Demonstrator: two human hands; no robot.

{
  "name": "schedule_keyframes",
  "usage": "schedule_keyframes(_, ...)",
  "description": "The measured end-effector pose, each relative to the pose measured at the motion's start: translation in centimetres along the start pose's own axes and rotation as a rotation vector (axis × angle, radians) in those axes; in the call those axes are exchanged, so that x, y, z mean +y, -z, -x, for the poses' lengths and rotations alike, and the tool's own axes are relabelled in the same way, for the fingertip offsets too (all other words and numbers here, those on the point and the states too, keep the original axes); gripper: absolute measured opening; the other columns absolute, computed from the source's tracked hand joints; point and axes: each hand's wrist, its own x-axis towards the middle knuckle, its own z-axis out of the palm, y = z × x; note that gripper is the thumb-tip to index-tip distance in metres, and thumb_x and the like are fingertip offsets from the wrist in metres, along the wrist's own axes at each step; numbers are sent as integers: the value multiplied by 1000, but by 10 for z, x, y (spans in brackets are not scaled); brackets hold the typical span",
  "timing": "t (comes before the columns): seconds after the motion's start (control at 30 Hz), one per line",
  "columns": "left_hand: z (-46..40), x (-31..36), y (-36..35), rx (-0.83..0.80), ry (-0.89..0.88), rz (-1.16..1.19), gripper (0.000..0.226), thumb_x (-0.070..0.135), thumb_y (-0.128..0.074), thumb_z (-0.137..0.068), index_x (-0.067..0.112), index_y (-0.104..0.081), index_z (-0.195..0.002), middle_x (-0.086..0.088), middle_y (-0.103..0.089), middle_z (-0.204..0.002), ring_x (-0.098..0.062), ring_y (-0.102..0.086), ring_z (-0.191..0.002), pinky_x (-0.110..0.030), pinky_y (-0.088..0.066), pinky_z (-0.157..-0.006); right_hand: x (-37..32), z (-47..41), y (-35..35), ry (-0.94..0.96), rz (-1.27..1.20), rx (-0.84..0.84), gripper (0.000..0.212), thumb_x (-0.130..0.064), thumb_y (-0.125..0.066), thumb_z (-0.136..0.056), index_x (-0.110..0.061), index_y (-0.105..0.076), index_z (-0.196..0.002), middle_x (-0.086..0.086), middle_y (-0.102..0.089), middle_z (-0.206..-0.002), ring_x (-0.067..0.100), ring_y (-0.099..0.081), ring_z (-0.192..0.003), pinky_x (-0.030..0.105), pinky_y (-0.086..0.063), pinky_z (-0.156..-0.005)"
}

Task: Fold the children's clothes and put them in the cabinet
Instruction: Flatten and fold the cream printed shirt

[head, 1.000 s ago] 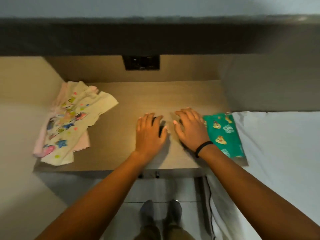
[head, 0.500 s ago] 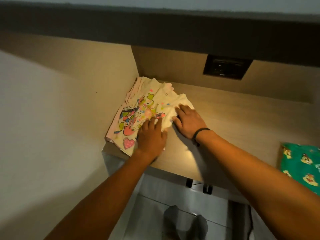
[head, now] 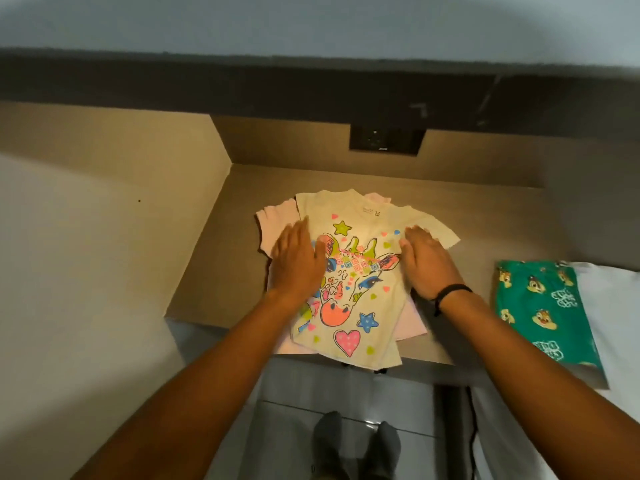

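Giraffe T-shirt: cream, spread flat and face up in the middle of the desk, collar toward the back edge, hem hanging just over the front edge.
Pink garment: lying under the T-shirt, showing past its left side and lower right.
Left hand: open, palm down, fingers together, pressed flat on the T-shirt's left side.
Right hand: open and flat as well, on the T-shirt's right side by the sleeve; black band at the wrist.
Hands together: well apart, the giraffe print between them, nothing clamped.
Green cartoon-print cloth: folded, at the desk's right edge, apart from the T-shirt.
White bedding: just right of the green cloth.
Wall socket: dark panel above the desk's back edge.
Cabinet: I cannot tell where it is.
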Motion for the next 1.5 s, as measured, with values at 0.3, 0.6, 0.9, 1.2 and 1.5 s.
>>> schedule_keyframes(0.3,-8,-62,-5,-84,-23,-205,92,76,8,-98,20,0,-170,-2,-1,-179,-22,0,-165,-39,4,-131,0,-11,-28,67,204,-23,72,-58,-14,-107,-16,-2,-165,8,-1,-173,24,-3,-159,42,-5,-129)
schedule_keyframes(0.6,-21,-134,36,27,92,-377,77,57,-29,-110,9,-14,-168,-17,-17,-175,-36,-15,-162,-53,-16,-132,24,-21,-2,-233,332,-120,85,-68,-13,-101,-14,5,-164,15,9,-172,34,3,-159,51,-5,-128)
schedule_keyframes(0.9,-5,-129,14,-91,-130,-344,78,75,-21,-103,36,-2,-169,-3,-3,-179,-29,-2,-165,-48,-1,-131,12,-9,-27,100,386,-86,79,-75,-3,-97,-35,2,-164,3,3,-173,28,3,-159,53,2,-128)
schedule_keyframes(1.2,-20,-141,45,49,-140,-345,67,53,-39,-109,28,-20,-167,-9,-22,-175,-35,-19,-162,-56,-23,-129,-48,25,-50,-204,136,1,79,-65,-32,-101,-25,-7,-165,14,2,-172,39,8,-157,57,11,-123)
schedule_keyframes(1.5,-30,-131,16,-105,-232,-417,72,64,-17,-106,33,-3,-170,-9,-3,-178,-36,-3,-164,-50,3,-129,-8,16,-45,105,341,-33,70,-69,-10,-102,-37,-6,-164,2,-3,-173,28,1,-160,52,-1,-128)
